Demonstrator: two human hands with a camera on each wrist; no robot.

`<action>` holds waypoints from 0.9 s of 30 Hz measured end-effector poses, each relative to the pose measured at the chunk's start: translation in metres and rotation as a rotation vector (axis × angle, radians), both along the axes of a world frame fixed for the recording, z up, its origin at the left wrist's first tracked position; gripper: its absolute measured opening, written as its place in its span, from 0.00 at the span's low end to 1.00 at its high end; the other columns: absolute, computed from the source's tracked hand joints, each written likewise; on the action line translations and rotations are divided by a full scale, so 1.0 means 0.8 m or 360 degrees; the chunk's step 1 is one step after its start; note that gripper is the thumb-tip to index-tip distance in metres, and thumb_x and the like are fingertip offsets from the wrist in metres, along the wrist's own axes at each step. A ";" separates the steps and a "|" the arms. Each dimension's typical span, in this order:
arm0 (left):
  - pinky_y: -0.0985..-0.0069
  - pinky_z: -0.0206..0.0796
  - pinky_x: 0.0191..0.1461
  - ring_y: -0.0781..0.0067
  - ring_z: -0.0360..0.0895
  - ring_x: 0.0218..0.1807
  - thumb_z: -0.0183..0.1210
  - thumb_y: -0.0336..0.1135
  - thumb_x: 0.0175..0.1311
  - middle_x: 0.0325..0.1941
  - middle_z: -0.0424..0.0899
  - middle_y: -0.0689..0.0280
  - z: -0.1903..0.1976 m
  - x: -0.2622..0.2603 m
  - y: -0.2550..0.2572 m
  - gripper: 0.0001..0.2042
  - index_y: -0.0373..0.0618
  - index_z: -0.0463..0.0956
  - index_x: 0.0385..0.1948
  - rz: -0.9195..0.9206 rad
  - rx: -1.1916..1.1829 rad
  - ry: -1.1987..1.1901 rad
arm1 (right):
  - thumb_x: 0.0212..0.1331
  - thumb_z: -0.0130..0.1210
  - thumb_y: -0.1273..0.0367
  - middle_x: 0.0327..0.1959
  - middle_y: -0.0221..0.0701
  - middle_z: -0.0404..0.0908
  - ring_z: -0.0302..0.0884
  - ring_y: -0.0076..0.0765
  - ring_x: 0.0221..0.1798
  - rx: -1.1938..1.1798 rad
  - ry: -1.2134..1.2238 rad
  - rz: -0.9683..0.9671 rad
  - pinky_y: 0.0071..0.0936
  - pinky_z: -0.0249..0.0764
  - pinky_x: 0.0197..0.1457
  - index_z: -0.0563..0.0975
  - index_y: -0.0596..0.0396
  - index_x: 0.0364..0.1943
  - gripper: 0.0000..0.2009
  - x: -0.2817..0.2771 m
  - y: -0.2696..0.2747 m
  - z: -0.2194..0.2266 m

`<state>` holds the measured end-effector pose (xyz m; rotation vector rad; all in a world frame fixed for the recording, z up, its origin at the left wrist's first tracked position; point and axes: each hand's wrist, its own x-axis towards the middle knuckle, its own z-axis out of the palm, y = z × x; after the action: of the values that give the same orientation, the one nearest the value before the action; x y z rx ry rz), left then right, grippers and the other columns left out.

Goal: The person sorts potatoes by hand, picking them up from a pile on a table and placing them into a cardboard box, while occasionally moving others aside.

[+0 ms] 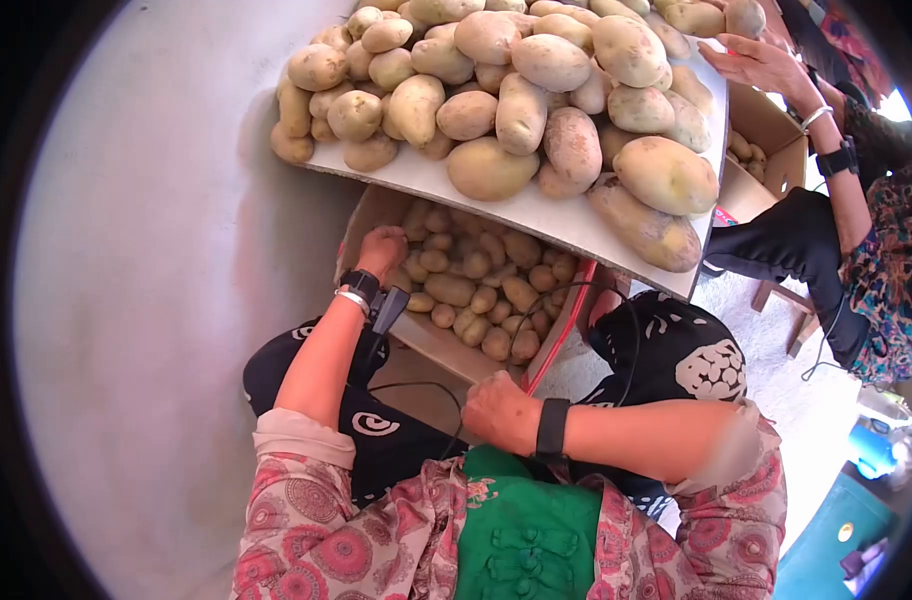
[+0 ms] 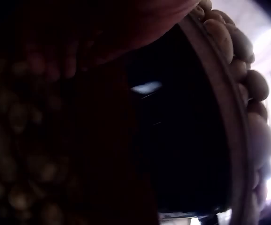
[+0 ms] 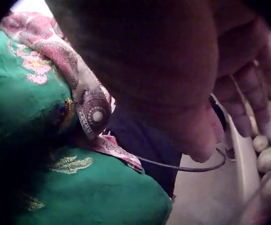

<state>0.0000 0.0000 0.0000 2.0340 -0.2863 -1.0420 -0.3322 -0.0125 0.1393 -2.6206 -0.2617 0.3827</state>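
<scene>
My left hand [image 1: 383, 250] is over the left side of a cardboard box [image 1: 416, 335] of small potatoes [image 1: 451, 290]. In the left wrist view the fingers [image 2: 55, 61] of that hand hang above dim potatoes [image 2: 18, 117], with nothing visible in them. Nearer my body, my right hand [image 1: 501, 410] is in front of the box, its fingers loosely bent and holding nothing visible. The right wrist view shows its fingers [image 3: 248, 89] apart from one another, beside the box's edge and small potatoes [image 3: 269, 159].
Larger potatoes [image 1: 551, 65] are heaped on a white board [image 1: 476, 205] that overhangs the box. A thin cable [image 1: 631, 330] loops past my knee. At the right, another person's hand [image 1: 766, 70] is beside the heap, near a second box [image 1: 786, 140].
</scene>
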 end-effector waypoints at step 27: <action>0.64 0.70 0.42 0.56 0.78 0.39 0.54 0.40 0.53 0.39 0.81 0.57 -0.202 -0.165 -0.003 0.17 0.41 0.75 0.43 -0.1698 0.0167 -0.0619 | 0.47 0.52 0.66 0.25 0.34 0.76 0.76 0.38 0.31 0.0190 0.0102 -0.0102 0.34 0.64 0.32 0.77 0.50 0.21 0.06 0.004 0.003 -0.008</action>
<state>-0.1318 -0.0024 -0.1615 2.1568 -1.6739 -1.2326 -0.3288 -0.0099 0.1325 -2.4881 -0.1734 0.4154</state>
